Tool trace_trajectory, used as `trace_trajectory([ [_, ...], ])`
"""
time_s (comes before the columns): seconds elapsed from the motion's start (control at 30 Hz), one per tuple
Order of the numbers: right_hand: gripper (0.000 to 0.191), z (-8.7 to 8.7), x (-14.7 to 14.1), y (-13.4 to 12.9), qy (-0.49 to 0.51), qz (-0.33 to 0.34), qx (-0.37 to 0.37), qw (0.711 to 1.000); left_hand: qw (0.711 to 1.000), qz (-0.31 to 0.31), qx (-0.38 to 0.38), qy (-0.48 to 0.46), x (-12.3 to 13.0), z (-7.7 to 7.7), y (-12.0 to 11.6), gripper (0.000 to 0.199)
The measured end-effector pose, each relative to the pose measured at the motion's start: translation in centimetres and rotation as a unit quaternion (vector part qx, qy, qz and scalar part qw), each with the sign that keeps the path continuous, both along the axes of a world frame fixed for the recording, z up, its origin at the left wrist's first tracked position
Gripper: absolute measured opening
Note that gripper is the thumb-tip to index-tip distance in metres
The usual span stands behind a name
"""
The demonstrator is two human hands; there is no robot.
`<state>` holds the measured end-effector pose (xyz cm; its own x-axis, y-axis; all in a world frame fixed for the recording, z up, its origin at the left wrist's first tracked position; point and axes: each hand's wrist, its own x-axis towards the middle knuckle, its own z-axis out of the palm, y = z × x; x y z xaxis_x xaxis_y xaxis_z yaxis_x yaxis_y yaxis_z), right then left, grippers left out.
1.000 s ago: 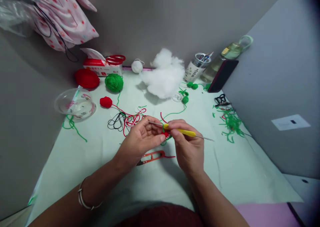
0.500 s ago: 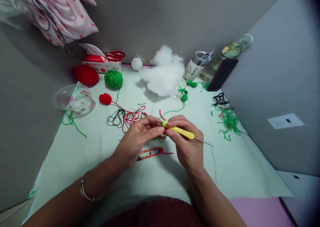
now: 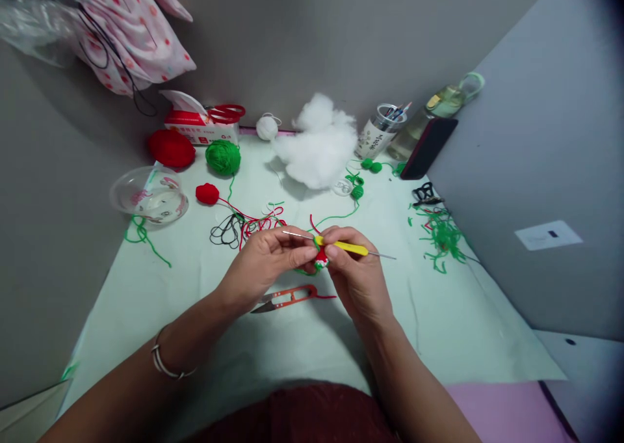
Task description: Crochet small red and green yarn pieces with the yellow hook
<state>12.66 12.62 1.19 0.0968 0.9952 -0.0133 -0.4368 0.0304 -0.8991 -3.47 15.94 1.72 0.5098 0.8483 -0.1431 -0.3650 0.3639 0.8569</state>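
Note:
My right hand (image 3: 358, 267) grips a crochet hook (image 3: 348, 248) with a yellow handle and a thin metal shaft at each end. The left-hand shaft passes over the fingers of my left hand (image 3: 273, 261). Pinched between my left fingertips is a small red, white and green crochet piece (image 3: 321, 258), partly hidden by the fingers of both hands. Green yarn (image 3: 336, 216) runs from the piece back across the table. Below my hands lie orange-handled thread snips (image 3: 292, 295), their dark blades apart, with a bit of red yarn beside them.
White stuffing (image 3: 316, 144) sits at the back. To the left are a green yarn ball (image 3: 223, 157), a red yarn ball (image 3: 171, 149), a clear plastic bowl (image 3: 160, 199) and tangled red yarn (image 3: 260, 225). Green scraps (image 3: 442, 238), a phone (image 3: 429, 148) and a pen cup (image 3: 377, 134) stand or lie right.
The hook has levelled out and shifted left, its left shaft now showing more. More of the red and white piece is visible between my hands. The snips' blades have come into view.

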Motion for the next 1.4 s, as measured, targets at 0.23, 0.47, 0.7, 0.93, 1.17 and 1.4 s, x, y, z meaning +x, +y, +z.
trace_trajectory([
  [0.23, 0.021, 0.1, -0.1, -0.1, 0.030, 0.022, -0.041, 0.998, 0.976, 0.058, 0.153, 0.142, -0.3, 0.2, -0.1, 0.006],
  [0.47, 0.030, -0.1, -0.1, 0.2, 0.096, 0.069, -0.095, 0.988, 0.934, 0.129, 0.263, 0.203, -0.7, 0.2, 0.4, 0.007],
  [0.7, 0.025, -0.1, -0.2, 0.0, 0.101, 0.042, -0.070, 0.992, 0.995, -0.010, 0.048, 0.087, -0.9, 0.6, 0.5, 0.017],
  [0.93, 0.027, -0.4, -0.3, 0.0, 0.132, 0.072, -0.094, 0.984, 0.992, -0.013, 0.080, 0.100, -0.8, 0.5, 0.6, 0.015],
  [1.17, 0.031, -1.2, 0.1, 0.3, 0.142, 0.073, -0.113, 0.981, 0.946, 0.076, 0.227, 0.220, -1.2, 0.7, 0.8, 0.005],
  [1.4, 0.028, -1.2, -0.2, 0.2, 0.124, 0.052, -0.110, 0.985, 0.996, 0.036, 0.026, 0.082, -0.1, 0.5, 0.1, 0.020],
])
